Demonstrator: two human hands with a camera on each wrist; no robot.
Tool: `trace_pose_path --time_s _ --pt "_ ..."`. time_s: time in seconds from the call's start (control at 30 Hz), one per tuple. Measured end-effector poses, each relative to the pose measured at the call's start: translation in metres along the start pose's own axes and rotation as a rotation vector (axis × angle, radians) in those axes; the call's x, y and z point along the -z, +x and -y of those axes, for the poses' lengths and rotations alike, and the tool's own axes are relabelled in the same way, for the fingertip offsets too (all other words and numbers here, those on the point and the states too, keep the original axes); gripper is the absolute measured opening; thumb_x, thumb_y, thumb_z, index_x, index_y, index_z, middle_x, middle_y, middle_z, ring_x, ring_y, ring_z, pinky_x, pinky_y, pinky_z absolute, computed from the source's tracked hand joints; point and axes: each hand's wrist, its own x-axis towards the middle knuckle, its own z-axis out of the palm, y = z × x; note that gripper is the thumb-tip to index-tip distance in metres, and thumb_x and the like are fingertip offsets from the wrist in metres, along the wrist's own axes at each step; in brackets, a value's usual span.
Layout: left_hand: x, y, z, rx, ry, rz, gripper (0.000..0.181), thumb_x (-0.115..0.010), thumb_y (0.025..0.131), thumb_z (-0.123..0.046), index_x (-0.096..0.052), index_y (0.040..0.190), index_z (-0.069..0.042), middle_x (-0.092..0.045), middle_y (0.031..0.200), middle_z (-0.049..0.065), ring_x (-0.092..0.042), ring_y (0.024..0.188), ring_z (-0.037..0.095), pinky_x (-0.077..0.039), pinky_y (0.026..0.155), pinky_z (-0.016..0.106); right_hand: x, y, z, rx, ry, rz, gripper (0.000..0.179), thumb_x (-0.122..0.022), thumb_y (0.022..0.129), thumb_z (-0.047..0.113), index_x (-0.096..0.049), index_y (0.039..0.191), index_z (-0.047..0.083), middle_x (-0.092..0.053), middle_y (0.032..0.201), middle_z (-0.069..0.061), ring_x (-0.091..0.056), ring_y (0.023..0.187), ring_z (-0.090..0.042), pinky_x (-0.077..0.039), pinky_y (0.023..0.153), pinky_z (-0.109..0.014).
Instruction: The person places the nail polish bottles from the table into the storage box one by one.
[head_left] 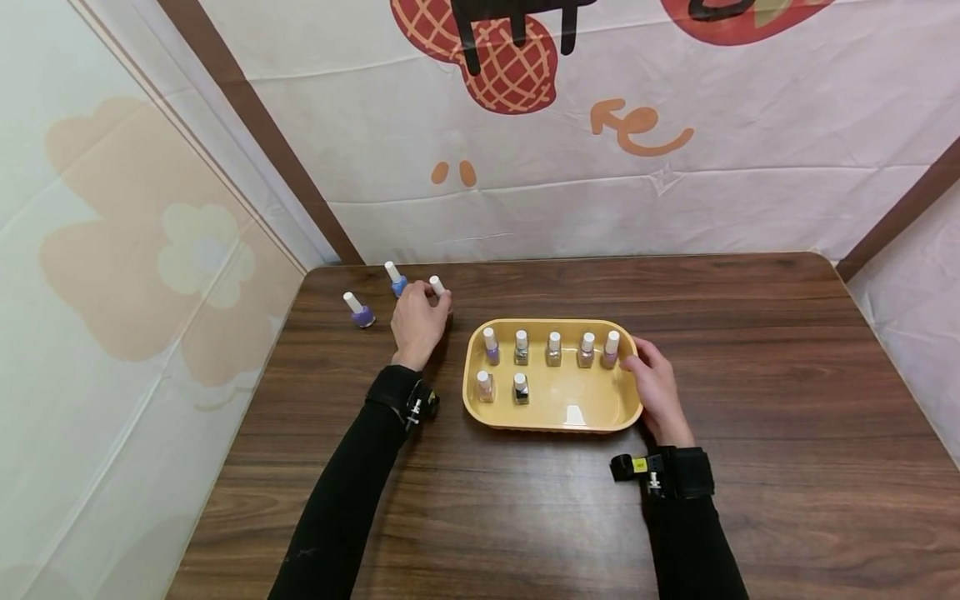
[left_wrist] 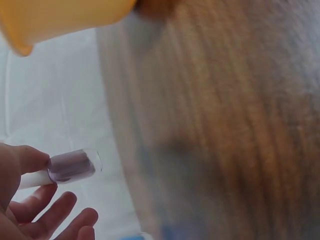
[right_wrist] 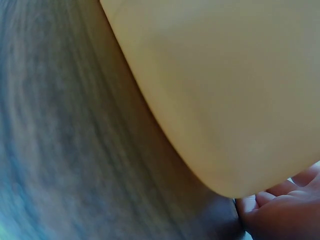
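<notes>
My left hand (head_left: pixel 420 323) is at the table's far left, pinching a nail polish bottle (left_wrist: pixel 74 166) between thumb and finger near its white cap. Its polish is a dull mauve, and the clear base points away from the palm. In the head view only its white cap (head_left: pixel 437 286) shows. My right hand (head_left: pixel 658 390) grips the right end of a yellow tray (head_left: pixel 592 408), thumb over the rim; its other fingers are partly hidden. Inside the tray several white-capped bottles stand in a back row, with a pinkish bottle (head_left: pixel 485 387) and a black one (head_left: pixel 521 390) in front.
Beside my left hand stand a blue nail polish bottle (head_left: pixel 397 282) and a purple one (head_left: pixel 360 312). The wooden table (head_left: pixel 780 400) extends right of the tray. A printed white cloth (head_left: pixel 570 217) hangs behind the table's back edge.
</notes>
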Motion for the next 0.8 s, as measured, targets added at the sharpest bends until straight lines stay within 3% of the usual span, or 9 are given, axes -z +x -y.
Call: trace_pose_path --time_s 0.3,0.67,0.8 --pt "0.016 -0.008 -0.011 -0.035 -0.032 0.005 0.033 -0.061 0.092 -0.039 -0.065 0.103 -0.008 -0.064 0.105 0.013 -0.06 0.082 0.029 -0.047 0.067 0.044 -0.001 0.0 0.0 -0.004 -0.003 -0.009 0.051 -0.045 0.091 0.008 -0.044 0.142 0.007 -0.042 0.142 -0.012 -0.043 0.12 -0.021 -0.041 0.093 -0.023" --pt "0.019 -0.014 -0.016 -0.083 -0.024 -0.009 0.031 -0.062 0.092 -0.039 -0.067 0.099 -0.009 -0.065 0.102 0.01 -0.063 0.085 0.028 -0.049 0.069 0.043 0.0 -0.001 -0.001 -0.002 -0.005 -0.009 0.051 -0.045 0.091 0.008 -0.043 0.143 0.007 -0.042 0.144 -0.012 -0.043 0.121 -0.021 -0.041 0.093 -0.021" --pt "0.022 -0.015 -0.019 -0.103 -0.028 -0.016 0.03 -0.063 0.091 -0.039 -0.067 0.098 -0.009 -0.065 0.101 0.009 -0.063 0.085 0.027 -0.05 0.069 0.043 -0.001 0.0 -0.001 0.018 0.017 -0.015 0.051 -0.045 0.09 0.005 -0.045 0.141 0.005 -0.044 0.14 -0.012 -0.046 0.115 -0.017 -0.042 0.087 -0.017"
